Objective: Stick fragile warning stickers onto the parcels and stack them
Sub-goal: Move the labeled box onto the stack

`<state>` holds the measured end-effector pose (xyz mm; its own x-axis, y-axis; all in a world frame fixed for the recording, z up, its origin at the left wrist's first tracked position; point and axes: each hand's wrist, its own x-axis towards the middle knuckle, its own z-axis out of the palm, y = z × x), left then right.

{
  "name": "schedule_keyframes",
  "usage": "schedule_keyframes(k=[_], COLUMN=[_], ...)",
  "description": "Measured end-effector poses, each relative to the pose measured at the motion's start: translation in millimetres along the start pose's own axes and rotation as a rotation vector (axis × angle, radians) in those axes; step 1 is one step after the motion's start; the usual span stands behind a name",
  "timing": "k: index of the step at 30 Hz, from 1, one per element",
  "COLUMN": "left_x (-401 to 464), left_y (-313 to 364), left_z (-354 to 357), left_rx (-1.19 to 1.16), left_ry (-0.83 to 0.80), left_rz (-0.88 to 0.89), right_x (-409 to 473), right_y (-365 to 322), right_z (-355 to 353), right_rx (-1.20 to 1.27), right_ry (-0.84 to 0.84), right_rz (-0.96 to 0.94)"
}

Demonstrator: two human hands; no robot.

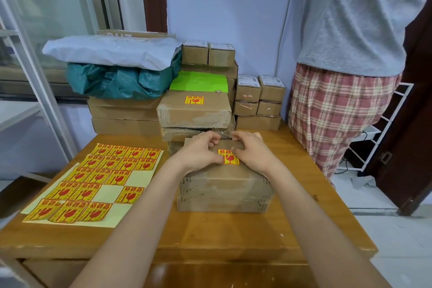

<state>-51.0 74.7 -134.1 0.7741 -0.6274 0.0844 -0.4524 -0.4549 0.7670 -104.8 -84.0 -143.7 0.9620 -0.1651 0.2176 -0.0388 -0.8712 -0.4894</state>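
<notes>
Gripping the parcel (224,184) with both hands (201,154) (253,152) — sticker (228,156) between your thumbs — the stack (194,112) lies straight ahead.

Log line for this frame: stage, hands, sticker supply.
stage: sticker on front parcel | left hand, right hand: both rest on parcel top beside sticker | supply: sticker sheet left on table

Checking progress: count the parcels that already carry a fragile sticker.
2. One sticker is on the parcel under both hands, left hand, right hand. The other sticker is on the stack's top parcel behind. Lower parcels' tops are hidden.
</notes>
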Motion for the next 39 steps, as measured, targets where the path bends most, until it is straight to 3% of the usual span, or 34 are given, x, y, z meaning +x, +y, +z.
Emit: schedule_keyframes(k=[13,25,28,31,33,36,39], left_x=[-2.0,-4.1,-9.5,-22.4,-31.7,-48.9,-65.9], left_y=[1.8,2.2,2.3,-1.6,-10.1,-25.7,-38.5], left_z=[-9.2,-12.1,-11.2,-13.9,-19.2,-21.3,-11.9], left_rx=[-0.007,-0.07,-0.222,-0.366,-0.383,-0.354,-0.337], left_ry=[-0.134,-0.139,-0.005,0.219,0.345,0.483,0.506], left_rz=[-0.015,-0.041,-0.007,0.052,0.053,-0.021,-0.108], right_x=[-5.9,-24.6,-32.8,-43.2,-51.4,-62.6,-73.9], right_y=[0.0,3.6,7.9,16.3,21.5,27.0,27.3], right_z=[-3.0,-35.9,-41.3,-44.9,-45.6,-37.1,-24.5], right_rx=[0.049,0.033,0.069,0.134,0.261,0.421,0.586], right_ry=[-0.015,-0.351,-0.297,-0.111,-0.002,0.016,0.049], right_rz=[0.006,-0.028,-0.004,0.033,0.096,0.209,0.294])
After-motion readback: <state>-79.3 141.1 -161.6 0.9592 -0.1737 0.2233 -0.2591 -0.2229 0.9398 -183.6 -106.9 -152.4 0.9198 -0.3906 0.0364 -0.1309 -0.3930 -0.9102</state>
